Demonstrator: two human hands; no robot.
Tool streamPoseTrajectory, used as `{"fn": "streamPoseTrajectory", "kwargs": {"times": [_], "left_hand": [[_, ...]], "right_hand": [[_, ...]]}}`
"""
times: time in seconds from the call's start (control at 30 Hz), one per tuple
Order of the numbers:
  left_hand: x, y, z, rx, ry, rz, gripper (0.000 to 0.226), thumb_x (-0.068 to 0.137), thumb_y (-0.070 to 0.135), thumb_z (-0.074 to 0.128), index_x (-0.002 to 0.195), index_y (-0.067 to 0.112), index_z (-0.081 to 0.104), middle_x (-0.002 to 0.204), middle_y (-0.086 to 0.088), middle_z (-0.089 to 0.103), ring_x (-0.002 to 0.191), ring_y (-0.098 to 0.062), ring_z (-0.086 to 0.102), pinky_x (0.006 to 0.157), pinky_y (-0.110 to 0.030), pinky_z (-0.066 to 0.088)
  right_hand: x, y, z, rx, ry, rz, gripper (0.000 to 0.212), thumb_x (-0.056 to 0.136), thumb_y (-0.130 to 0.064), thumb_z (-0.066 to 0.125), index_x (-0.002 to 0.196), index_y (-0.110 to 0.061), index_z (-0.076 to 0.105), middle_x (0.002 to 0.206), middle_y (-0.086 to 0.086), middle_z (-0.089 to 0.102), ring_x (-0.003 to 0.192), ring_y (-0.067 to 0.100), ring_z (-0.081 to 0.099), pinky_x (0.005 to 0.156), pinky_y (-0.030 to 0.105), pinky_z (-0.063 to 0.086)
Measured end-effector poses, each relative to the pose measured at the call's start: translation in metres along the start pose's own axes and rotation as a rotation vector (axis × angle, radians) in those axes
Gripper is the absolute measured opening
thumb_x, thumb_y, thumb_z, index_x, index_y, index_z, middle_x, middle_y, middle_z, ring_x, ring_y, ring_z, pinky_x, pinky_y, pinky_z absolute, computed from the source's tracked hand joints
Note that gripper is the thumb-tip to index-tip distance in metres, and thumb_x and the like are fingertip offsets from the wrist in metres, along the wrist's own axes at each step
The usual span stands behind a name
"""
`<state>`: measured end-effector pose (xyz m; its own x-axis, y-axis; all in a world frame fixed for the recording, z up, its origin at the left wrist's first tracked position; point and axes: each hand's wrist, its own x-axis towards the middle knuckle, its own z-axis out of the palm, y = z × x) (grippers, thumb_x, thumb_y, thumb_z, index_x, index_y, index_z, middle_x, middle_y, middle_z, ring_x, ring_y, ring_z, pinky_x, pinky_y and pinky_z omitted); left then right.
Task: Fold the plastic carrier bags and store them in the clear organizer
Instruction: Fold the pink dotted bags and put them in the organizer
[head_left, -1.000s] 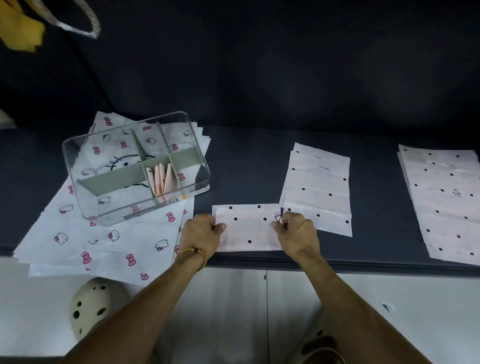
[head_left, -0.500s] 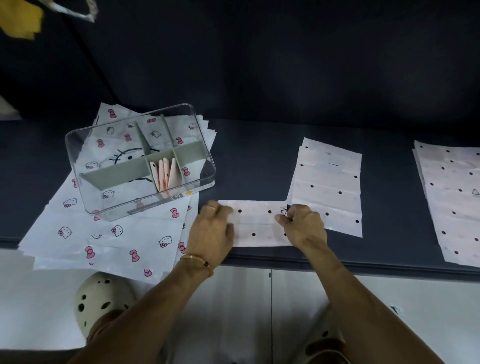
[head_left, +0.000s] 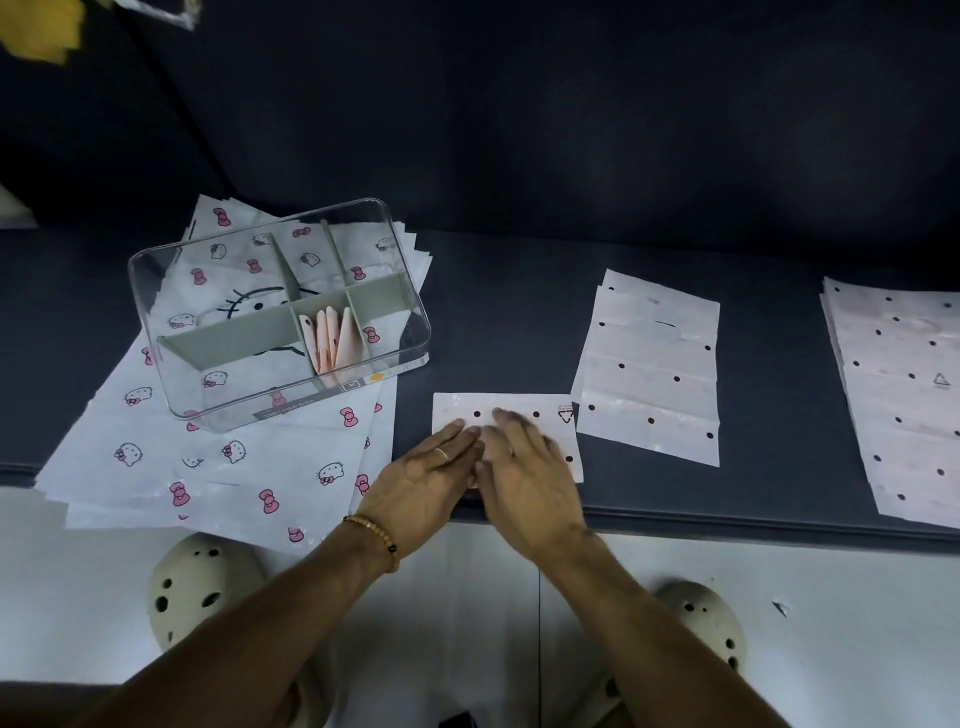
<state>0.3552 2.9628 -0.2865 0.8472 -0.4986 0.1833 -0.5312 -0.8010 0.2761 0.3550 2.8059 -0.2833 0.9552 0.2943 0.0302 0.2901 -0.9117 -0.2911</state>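
Fingers: straight on both hands, left hand (head_left: 434, 475) and right hand (head_left: 524, 467) flat on the folded white black-dotted plastic bag (head_left: 550, 415); a second ago they pinched its ends.
Meaning: crease being pressed; further folds likely.
Bag place: near bench (head_left: 498, 312) edge.
Around: clear divided plastic organizer (head_left: 410, 296) sits on cat-print bags (head_left: 249, 467); unfolded dotted bags (head_left: 654, 374) just beside.
Obstruction: none.

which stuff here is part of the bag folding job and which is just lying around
Job: half-folded white dotted plastic bag under both hands; clear plastic organizer; dotted bag stacks; cat-print bags.
Lying about: yellow object top left; cream perforated clogs.
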Motion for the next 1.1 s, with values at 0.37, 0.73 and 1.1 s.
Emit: {"fn": "streamPoseTrajectory", "kwargs": {"times": [0.37, 0.73, 1.1], "left_hand": [[-0.001, 0.0, 0.001, 0.024, -0.044, -0.031, 0.043, 0.078, 0.016, 0.076, 0.119, 0.005, 0.065, 0.128, -0.009, 0.06, 0.123, -0.025, 0.054, 0.096, -0.037, 0.042], [0.006, -0.002, -0.003, -0.001, -0.083, -0.066, 0.041, 0.089, 0.037, 0.058, 0.119, 0.01, 0.065, 0.13, -0.001, 0.06, 0.125, -0.018, 0.048, 0.097, -0.03, 0.045], [0.008, 0.006, -0.007, -0.058, -0.12, -0.137, 0.037, 0.089, 0.007, 0.057, 0.125, 0.013, 0.061, 0.134, -0.003, 0.056, 0.129, -0.019, 0.046, 0.105, -0.034, 0.042]], "right_hand": [[-0.035, 0.079, -0.017, -0.053, -0.168, 0.072, 0.045, 0.102, -0.037, 0.031, 0.146, -0.026, 0.035, 0.159, -0.003, 0.02, 0.147, 0.016, 0.012, 0.115, 0.028, -0.001], [-0.034, 0.061, -0.018, -0.154, 0.045, -0.114, 0.022, 0.076, -0.01, 0.076, 0.096, -0.015, 0.069, 0.106, 0.003, 0.066, 0.093, 0.024, 0.063, 0.073, 0.034, 0.052], [-0.022, 0.059, -0.031, 0.066, -0.049, -0.014, 0.023, 0.092, -0.032, 0.053, 0.107, -0.016, 0.055, 0.105, -0.004, 0.059, 0.098, 0.022, 0.052, 0.084, 0.033, 0.039]]}}
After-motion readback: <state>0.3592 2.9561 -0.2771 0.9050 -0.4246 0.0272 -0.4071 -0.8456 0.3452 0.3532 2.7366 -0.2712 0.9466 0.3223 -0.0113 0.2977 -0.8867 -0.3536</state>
